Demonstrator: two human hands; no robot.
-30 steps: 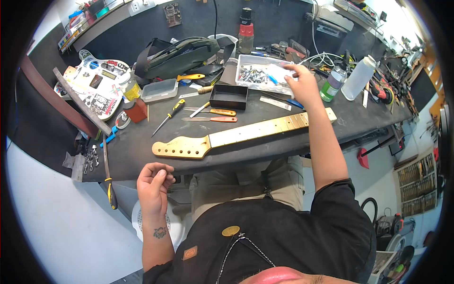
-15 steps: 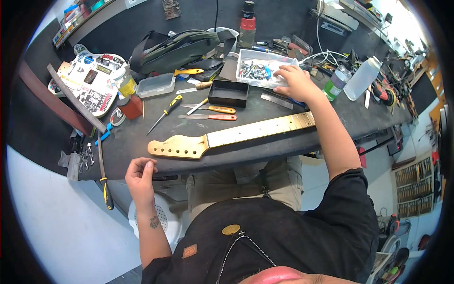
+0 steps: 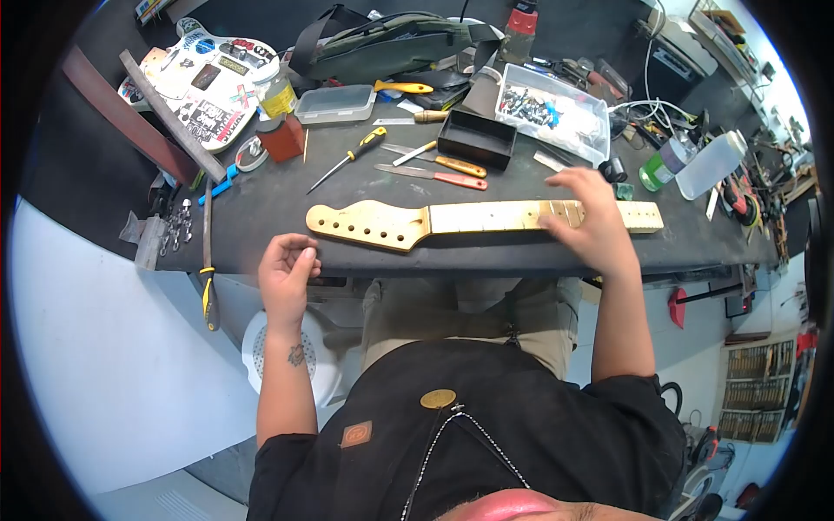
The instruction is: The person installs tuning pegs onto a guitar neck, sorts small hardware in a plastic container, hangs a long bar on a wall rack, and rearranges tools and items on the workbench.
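A pale wooden guitar neck [image 3: 478, 217] lies along the front of the dark bench, its headstock with a row of holes [image 3: 365, 224] to the left. My right hand [image 3: 591, 221] is over the fretboard near the heel end, thumb and fingers spread apart; whether it touches the wood I cannot tell. Just below the headstock, at the bench edge, is my left hand [image 3: 287, 267], fingers curled in with the thumb against them. What it may hold is hidden.
Behind the neck lie a yellow-black screwdriver [image 3: 347, 159], files [image 3: 434, 176] and a black box [image 3: 477, 139]. A clear bin of small hardware [image 3: 565, 113] stands farther back. Bottles [image 3: 711, 165] are at right. A stickered guitar body [image 3: 204, 82] and a bag [image 3: 391, 48] sit behind.
My right hand has come back from the hardware bin to above the guitar neck and opened. The neck now lies nearly level across the view, which has shifted. My left hand keeps its curled shape.
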